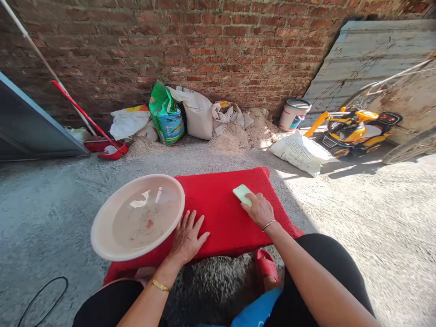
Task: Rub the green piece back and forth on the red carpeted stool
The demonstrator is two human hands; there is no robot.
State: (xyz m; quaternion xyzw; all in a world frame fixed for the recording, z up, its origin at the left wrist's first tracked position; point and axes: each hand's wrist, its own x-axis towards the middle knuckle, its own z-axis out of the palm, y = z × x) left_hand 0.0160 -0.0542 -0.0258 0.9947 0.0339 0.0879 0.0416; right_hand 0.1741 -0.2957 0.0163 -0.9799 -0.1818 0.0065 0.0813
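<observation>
Right hand (261,211) holds green block (242,193); white sack (315,158) bears illegible print (297,149).

Counter (218,200), low, was covered in red cloth (221,231). At its left end stood one pale round basin (102,231), holding water (127,225). Toward its right: one flat pale-green block (241,192), gripped by the right hand (260,211). Left hand (186,238) rested, fingers spread, beside the basin.

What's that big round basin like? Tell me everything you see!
The basin is pinkish-white and looks plastic, with a smooth rim. It sits open side up on the left end of the red cloth, holding water with reflections, dark specks and a reddish spot. The left hand lies close beside it; touching is unclear.
</observation>
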